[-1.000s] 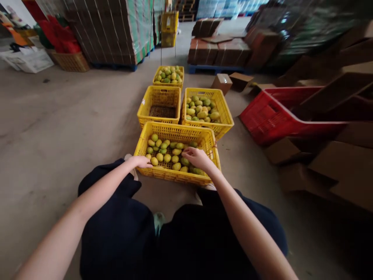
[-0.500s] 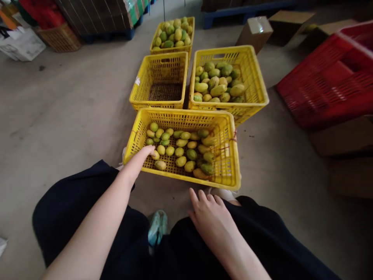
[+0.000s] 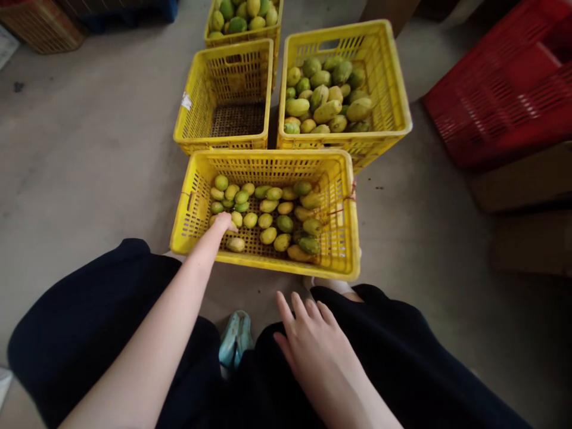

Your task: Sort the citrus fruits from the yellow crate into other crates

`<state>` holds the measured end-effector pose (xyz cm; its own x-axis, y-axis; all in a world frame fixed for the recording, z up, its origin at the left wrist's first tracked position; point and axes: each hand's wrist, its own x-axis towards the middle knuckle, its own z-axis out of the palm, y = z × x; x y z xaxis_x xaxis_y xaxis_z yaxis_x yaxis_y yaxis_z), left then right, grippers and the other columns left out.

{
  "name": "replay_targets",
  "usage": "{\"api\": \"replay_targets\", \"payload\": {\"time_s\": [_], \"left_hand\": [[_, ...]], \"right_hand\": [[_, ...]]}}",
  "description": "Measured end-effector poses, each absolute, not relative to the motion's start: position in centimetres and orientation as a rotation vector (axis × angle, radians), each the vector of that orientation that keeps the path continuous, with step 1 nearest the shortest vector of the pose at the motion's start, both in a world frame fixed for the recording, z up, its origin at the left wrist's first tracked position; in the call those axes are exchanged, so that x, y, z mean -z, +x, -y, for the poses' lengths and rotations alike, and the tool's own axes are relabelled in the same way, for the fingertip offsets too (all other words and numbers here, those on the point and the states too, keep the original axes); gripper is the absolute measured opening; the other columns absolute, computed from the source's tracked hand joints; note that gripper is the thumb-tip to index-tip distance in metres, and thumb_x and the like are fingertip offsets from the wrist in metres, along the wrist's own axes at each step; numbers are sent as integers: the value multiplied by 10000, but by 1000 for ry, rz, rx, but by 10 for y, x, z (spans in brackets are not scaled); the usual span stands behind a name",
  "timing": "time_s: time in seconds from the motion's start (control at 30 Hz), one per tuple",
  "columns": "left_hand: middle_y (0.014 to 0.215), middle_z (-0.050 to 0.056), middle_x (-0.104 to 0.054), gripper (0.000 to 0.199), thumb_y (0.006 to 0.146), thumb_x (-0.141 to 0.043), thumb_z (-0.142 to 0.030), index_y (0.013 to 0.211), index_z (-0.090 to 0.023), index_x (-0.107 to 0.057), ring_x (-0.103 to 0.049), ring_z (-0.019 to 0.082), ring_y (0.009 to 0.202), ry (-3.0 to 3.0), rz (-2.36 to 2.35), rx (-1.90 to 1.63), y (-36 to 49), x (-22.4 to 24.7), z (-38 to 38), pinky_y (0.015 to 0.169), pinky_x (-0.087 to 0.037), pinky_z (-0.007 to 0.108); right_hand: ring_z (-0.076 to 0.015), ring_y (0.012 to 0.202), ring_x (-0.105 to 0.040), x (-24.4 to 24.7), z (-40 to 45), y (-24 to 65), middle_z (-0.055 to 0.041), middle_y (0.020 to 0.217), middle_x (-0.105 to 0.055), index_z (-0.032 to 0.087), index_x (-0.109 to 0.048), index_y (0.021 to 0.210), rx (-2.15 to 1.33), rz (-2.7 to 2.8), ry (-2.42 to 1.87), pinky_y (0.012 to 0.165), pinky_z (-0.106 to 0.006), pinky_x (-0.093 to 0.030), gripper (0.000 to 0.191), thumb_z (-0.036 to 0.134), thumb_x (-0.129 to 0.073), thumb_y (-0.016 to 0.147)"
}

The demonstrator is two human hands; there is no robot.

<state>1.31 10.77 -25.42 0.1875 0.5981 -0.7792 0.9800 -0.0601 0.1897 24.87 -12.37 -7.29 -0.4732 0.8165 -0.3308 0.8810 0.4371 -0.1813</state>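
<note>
My left hand (image 3: pixel 224 223) reaches down into the near yellow crate (image 3: pixel 270 271), at its left side among the papayas. Its thumb points down, while the other fingers are mostly hidden behind the hand. A yellow papaya peeks out on its left, and another papaya (image 3: pixel 236 219) lies just to its right; whether it grips one I cannot tell. Several green and yellow papayas (image 3: pixel 285 224) lie spread over the crate's floor. My right hand (image 3: pixel 308 333) is open and holds nothing, fingers spread, palm down by my right leg in front of the crate.
Behind stand a yellow crate (image 3: pixel 222 142) with no fruit visible inside, a yellow crate of papayas (image 3: pixel 344 137) to its right, and a third fruit crate (image 3: pixel 243 39) farther back. A red crate (image 3: pixel 500 101) and cardboard boxes (image 3: pixel 527 179) are at the right.
The view has tilted down and come closer, so the crates appear larger. My left hand has shifted slightly within the near crate. My right hand stays open near my leg.
</note>
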Motion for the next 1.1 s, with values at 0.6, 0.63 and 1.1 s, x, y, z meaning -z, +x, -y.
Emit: {"api": "replay_targets", "payload": {"time_s": [0.6,0.63,1.1], "left_hand": [[902,43,-728,727,1023,22,-360,1231,-224,-662,-629,247,1078,1404,-1033,157,88,64,30,866,-485,395],[971,33,-732,744,1020,33,-379,1227,-236,-668,-628,236,1083,1459,-997,185,80,67,27,875,-484,379],[853,84,-723,458,719,-690,-556,984,-182,-700,-631,293,925,1888,-1562,809,-14,199,-64,851,-481,405]], "right_hand": [[-302,955,-669,42,81,232,-183,1182,-605,118,-494,1301,772,-2547,2129,813,-386,-535,540,247,-641,798],[-297,933,-670,39,79,233,-166,1137,-618,130,-521,1256,769,-2515,2137,792,-373,-529,493,265,-643,797],[-287,856,-636,1,75,285,-133,1107,-607,212,-534,1208,371,-2508,2656,660,-388,-507,470,430,-609,798]]}}
